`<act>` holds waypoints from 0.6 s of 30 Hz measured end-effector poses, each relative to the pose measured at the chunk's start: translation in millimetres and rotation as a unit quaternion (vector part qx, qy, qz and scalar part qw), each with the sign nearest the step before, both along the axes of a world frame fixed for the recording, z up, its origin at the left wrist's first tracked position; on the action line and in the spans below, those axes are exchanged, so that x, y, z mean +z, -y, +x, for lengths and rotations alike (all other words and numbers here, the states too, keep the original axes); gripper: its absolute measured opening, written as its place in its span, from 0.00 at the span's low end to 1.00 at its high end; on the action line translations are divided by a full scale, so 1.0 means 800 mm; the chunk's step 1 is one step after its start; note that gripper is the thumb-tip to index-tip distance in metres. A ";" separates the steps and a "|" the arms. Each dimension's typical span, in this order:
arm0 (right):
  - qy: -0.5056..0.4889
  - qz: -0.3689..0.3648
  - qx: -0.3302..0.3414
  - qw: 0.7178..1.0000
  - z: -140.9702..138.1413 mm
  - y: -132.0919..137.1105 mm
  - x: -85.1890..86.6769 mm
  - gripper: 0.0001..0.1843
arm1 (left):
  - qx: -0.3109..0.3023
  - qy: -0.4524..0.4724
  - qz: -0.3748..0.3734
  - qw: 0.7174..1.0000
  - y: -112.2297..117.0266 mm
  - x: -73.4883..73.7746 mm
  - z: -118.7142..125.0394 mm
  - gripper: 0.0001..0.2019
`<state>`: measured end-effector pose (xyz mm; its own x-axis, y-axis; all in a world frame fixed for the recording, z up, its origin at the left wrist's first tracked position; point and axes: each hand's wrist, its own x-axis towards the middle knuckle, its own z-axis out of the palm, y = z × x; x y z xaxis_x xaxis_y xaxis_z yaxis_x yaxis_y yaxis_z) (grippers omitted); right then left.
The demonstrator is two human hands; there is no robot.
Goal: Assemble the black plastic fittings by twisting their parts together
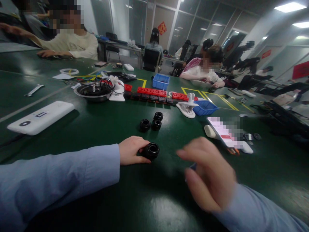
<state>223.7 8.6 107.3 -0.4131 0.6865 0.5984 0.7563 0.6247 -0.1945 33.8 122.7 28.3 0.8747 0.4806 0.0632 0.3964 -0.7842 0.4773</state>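
Cylinder (151, 156) of glossy black, ring-shaped and hollowed at its top, is gripped at its left side, on the green counter (135, 199), between fingers and thumb of the left hand (131, 150). The right hand (210, 174), blurred and half-curled, is held apart to its right; whether anything is grasped there cannot be told. Three similar black rings (145, 129) are set just beyond.

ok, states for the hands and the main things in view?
Left hand: closed on a black ring.
Black ring: held at the table.
Right hand: thumb and forefinger apart, blurred; can't tell if holding anything.
Three other black rings: grouped, unheld.
Phone: screen lit, tilted.
Wrench: lying flat.
White device: lying flat.
Ceiling light: on.
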 end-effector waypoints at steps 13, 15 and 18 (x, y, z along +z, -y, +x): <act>0.111 -0.139 -0.070 0.982 -0.018 -0.040 -0.053 0.17 | -0.003 0.013 0.014 1.000 0.000 -0.004 0.002 0.16; 0.112 -0.133 -0.059 0.983 -0.018 -0.040 -0.052 0.16 | -0.005 0.016 0.017 1.000 0.000 -0.004 0.003 0.16; 0.113 -0.140 -0.055 0.982 -0.018 -0.040 -0.050 0.16 | -0.001 0.015 0.019 1.000 0.000 -0.004 0.003 0.15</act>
<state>209.1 40.9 67.0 -0.4282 0.8589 0.2809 0.8598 0.4829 -0.1658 36.1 122.4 25.2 0.8732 0.4752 0.1078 0.3806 -0.8033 0.4581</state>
